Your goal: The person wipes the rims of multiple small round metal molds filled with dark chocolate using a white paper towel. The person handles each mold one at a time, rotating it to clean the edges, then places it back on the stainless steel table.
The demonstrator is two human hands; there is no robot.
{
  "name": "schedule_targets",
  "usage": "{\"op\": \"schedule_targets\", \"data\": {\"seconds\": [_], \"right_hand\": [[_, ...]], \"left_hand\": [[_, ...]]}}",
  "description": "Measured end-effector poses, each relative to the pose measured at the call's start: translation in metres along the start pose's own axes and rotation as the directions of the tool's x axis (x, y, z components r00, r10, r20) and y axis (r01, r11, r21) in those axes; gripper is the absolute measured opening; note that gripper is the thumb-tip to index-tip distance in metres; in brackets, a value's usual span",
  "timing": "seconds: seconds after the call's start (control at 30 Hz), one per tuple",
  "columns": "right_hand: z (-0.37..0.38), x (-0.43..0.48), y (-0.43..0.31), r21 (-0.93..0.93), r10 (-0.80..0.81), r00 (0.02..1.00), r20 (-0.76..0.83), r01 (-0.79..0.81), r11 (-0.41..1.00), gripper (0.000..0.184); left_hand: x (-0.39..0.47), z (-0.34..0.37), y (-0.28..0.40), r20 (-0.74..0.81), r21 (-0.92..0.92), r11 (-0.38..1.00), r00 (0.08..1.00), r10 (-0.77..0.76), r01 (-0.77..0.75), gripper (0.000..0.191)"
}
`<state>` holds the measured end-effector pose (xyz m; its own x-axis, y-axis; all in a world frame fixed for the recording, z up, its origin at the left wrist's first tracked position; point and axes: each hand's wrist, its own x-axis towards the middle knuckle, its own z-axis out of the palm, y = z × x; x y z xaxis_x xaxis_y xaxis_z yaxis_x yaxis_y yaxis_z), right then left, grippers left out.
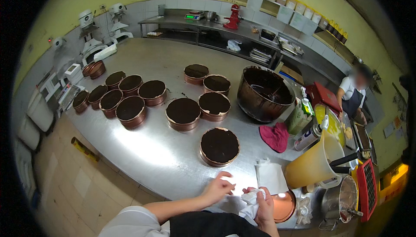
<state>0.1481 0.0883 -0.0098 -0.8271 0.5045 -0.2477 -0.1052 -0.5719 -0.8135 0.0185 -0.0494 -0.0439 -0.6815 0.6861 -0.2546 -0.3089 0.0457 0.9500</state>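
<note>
My left hand (217, 187) is over the steel table (139, 152) near its front edge, fingers curled but apart, with nothing visible in it. Crumpled white paper napkin or cloth (252, 204) is bunched in my right hand (266, 206). Just beyond my left hand sits a round copper-coloured cake pan (219, 146) filled to the rim with dark chocolate. Close to my right hand lie a stack of white paper napkins (270, 176) and a shiny copper-coloured disc or lid (284, 206), partly hidden by that hand.
Several similar filled pans (130, 111) stand farther left. A large chocolate-smeared pot (265, 94), maroon cloth (274, 137), carton (300, 117), gas torch (308, 136) and plastic pitcher (308, 165) occupy the right side. A steel pot (338, 198) stands near right. A person (352, 94) works beyond.
</note>
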Motion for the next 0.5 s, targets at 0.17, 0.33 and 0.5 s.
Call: {"op": "schedule_targets", "data": {"seconds": [0.17, 0.33, 0.5], "right_hand": [[-0.013, -0.011, -0.001, 0.273, 0.076, 0.996, -0.035, -0.064, 0.960, 0.014], [-0.029, -0.026, 0.012, 0.233, 0.184, 0.972, -0.148, -0.146, 0.961, 0.013], [-0.017, -0.030, 0.033, 0.188, 0.127, 0.967, -0.220, -0.086, 0.978, 0.016]], "left_hand": [[0.011, -0.061, -0.016, -0.447, -0.242, 0.952, 0.893, 0.061, -0.186, 0.057], [0.036, -0.066, -0.020, -0.232, -0.156, 0.948, 0.943, 0.237, -0.277, 0.075], [0.046, -0.054, -0.013, -0.045, -0.102, 0.988, 0.992, 0.116, -0.120, 0.072]]}}
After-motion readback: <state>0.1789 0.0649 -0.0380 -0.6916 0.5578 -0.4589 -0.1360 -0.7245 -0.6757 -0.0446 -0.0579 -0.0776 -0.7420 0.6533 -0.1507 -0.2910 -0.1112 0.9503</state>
